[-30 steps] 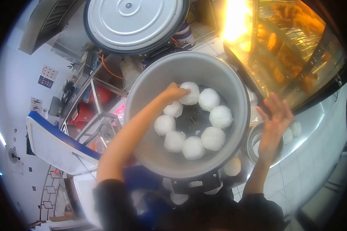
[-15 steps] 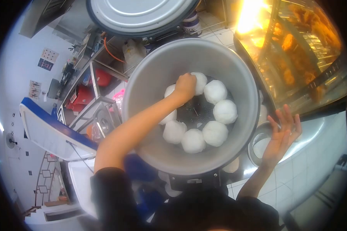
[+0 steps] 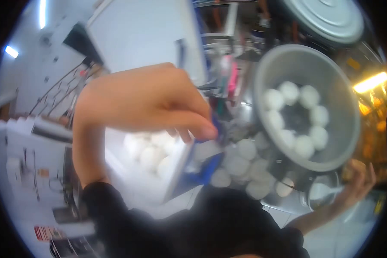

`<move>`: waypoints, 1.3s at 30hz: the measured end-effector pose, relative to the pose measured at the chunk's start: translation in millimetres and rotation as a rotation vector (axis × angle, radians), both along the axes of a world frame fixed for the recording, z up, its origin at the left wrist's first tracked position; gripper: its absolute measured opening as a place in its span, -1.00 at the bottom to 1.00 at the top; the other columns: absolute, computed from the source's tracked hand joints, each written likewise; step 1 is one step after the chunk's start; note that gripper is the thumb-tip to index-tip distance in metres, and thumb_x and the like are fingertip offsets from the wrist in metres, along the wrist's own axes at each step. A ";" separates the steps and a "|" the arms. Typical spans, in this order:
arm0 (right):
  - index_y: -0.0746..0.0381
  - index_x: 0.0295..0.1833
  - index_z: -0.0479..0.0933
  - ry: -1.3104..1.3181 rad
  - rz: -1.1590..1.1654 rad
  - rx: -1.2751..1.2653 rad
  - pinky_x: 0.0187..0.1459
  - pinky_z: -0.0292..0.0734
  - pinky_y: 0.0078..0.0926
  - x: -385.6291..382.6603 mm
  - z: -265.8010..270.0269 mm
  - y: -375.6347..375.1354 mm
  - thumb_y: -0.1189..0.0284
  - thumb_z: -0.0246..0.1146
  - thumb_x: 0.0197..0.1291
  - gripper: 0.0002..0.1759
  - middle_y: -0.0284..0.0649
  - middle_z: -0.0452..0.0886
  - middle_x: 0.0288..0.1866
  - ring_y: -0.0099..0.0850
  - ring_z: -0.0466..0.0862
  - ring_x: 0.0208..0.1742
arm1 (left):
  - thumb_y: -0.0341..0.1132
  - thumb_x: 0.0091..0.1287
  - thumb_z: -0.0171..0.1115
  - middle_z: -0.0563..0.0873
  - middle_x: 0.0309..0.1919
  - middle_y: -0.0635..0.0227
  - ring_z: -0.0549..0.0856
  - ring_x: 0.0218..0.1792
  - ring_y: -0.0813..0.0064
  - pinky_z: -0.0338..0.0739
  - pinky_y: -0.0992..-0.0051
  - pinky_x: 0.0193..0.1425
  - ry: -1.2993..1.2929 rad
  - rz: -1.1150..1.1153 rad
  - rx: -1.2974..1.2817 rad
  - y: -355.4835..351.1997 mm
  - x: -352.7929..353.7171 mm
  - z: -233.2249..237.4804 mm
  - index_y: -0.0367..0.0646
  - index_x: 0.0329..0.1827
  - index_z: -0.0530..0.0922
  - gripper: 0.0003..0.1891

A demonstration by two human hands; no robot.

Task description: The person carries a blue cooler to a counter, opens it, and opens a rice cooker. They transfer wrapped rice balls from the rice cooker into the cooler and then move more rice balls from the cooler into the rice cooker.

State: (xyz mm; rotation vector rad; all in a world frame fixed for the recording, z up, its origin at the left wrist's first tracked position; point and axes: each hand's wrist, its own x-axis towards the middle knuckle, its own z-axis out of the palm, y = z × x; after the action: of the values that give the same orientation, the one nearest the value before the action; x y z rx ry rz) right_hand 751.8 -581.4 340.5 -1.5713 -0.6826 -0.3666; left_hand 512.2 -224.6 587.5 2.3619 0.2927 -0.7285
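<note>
In the head view my left hand (image 3: pixel 146 99), blurred, hangs bent at the wrist above a white box (image 3: pixel 172 185) with several white round balls (image 3: pixel 150 158) in it. Its fingers are curled and the thumb lies close to the index finger; no object shows in them. My right hand (image 3: pixel 360 182), fingers stretched out, is beside the lower right rim of a large grey pot (image 3: pixel 262 101). Inside the pot, several white balls (image 3: pixel 319 116) form a ring around a dark centre. I cannot make out what the balls are made of.
Several pale round pieces (image 3: pixel 237 165) lie between the box and the pot. The box's raised white lid (image 3: pixel 142 38) stands behind my left hand. A round metal lid (image 3: pixel 331 17) is behind the pot; a lit cabinet (image 3: pixel 374 116) with orange-brown food stands at the right.
My left hand has left the pot, moving left to above the box. The view has turned left, so the pot appears farther right. My right hand is still outstretched beside the pot.
</note>
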 end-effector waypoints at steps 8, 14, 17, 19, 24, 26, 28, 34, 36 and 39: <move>0.39 0.10 0.37 -0.530 0.657 -0.637 0.04 0.42 -0.38 -108.4 154.0 116.0 0.53 0.10 0.23 -0.67 -0.13 0.64 -0.31 -0.28 0.59 -0.09 | -0.14 0.04 0.41 0.74 -0.25 0.21 0.70 -0.18 0.37 0.60 0.43 -0.14 0.189 0.449 0.581 140.0 -191.1 -139.9 -0.23 -0.12 0.67 -0.59; 0.28 0.06 0.34 -0.407 1.366 -0.869 -0.17 0.50 -0.19 -197.7 149.8 263.9 0.63 0.10 0.15 -0.67 0.09 0.60 -0.26 0.04 0.64 -0.25 | 0.14 -0.20 0.55 0.56 0.16 0.15 0.63 0.04 0.25 0.54 0.30 0.13 0.747 0.504 0.116 176.5 -234.4 -203.6 -0.10 0.10 0.59 -0.22; 0.21 0.15 0.30 -0.405 1.441 -1.212 0.03 0.45 -0.20 -229.1 115.8 329.6 0.61 0.11 0.17 -0.60 -0.03 0.55 -0.05 -0.08 0.54 0.03 | 0.14 -0.17 0.54 0.51 0.20 0.12 0.60 0.10 0.20 0.51 0.29 0.19 0.586 0.415 0.060 177.5 -254.1 -211.5 -0.09 0.23 0.50 -0.14; 0.16 0.18 0.27 -0.444 1.429 -1.330 0.01 0.45 -0.19 -245.1 94.9 366.4 0.62 0.11 0.14 -0.53 -0.03 0.53 -0.01 -0.07 0.53 0.04 | 0.12 -0.21 0.57 0.52 0.18 0.11 0.59 0.11 0.22 0.49 0.33 0.19 0.592 0.378 -0.064 191.8 -267.1 -225.9 -0.11 0.28 0.43 -0.06; 0.09 0.21 0.22 -0.544 1.543 -1.567 0.02 0.44 -0.20 -277.3 83.5 393.9 0.63 0.23 0.00 -0.37 -0.06 0.51 0.01 -0.09 0.54 0.04 | 0.10 -0.24 0.59 0.58 0.11 0.14 0.60 0.08 0.25 0.49 0.39 0.15 0.491 0.310 -0.006 184.5 -276.1 -220.4 -0.14 0.26 0.45 -0.06; 0.07 0.21 0.22 -0.632 1.666 -1.722 0.01 0.43 -0.21 -286.1 56.6 396.8 0.59 0.35 -0.13 -0.27 -0.10 0.51 -0.01 -0.14 0.54 0.06 | 0.09 -0.25 0.59 0.61 0.07 0.15 0.61 0.06 0.26 0.49 0.41 0.13 0.459 0.316 0.065 176.4 -274.3 -210.7 -0.15 0.24 0.48 -0.08; 0.05 0.22 0.20 -0.661 1.696 -1.584 0.00 0.42 -0.18 -285.5 35.3 393.1 0.54 0.44 -0.24 -0.16 -0.12 0.52 -0.02 -0.12 0.48 0.10 | 0.06 -0.25 0.59 0.67 -0.03 0.18 0.63 0.02 0.32 0.50 0.44 0.11 0.449 0.271 0.014 172.3 -273.3 -203.9 -0.16 0.18 0.53 -0.13; 0.03 0.21 0.24 -0.686 1.590 -1.708 -0.15 0.45 0.05 -283.5 30.1 404.1 0.40 0.59 -0.58 0.05 -0.02 0.48 0.00 0.05 0.36 0.17 | 0.01 -0.24 0.60 0.69 -0.06 0.21 0.64 -0.01 0.39 0.51 0.47 0.09 0.482 0.370 -0.066 180.1 -278.9 -199.9 -0.22 0.12 0.55 -0.18; 0.05 0.19 0.28 -0.810 1.612 -1.612 0.02 0.35 -0.08 -282.0 29.4 407.5 0.32 0.57 -0.53 -0.01 -0.10 0.57 -0.13 -0.02 0.39 0.12 | -0.03 -0.22 0.59 0.68 -0.05 0.22 0.64 -0.01 0.41 0.51 0.48 0.09 0.369 0.391 -0.162 183.6 -286.5 -193.3 -0.24 0.12 0.54 -0.20; 0.20 0.17 0.33 -0.915 1.701 -1.460 -0.03 0.42 -0.14 -280.2 22.2 405.3 0.32 0.57 -0.54 -0.03 -0.02 0.61 -0.14 -0.01 0.53 0.00 | -0.23 -0.05 0.52 0.64 0.01 0.22 0.61 0.05 0.43 0.51 0.39 0.10 0.069 0.381 -0.407 197.3 -307.1 -181.8 -0.28 0.19 0.48 -0.31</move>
State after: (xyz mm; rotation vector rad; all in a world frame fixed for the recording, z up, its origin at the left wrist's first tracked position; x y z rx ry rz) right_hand 471.6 -176.1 362.7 -1.2337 -3.0789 1.0183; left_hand 205.1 -27.3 405.7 1.8299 0.5510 -0.6169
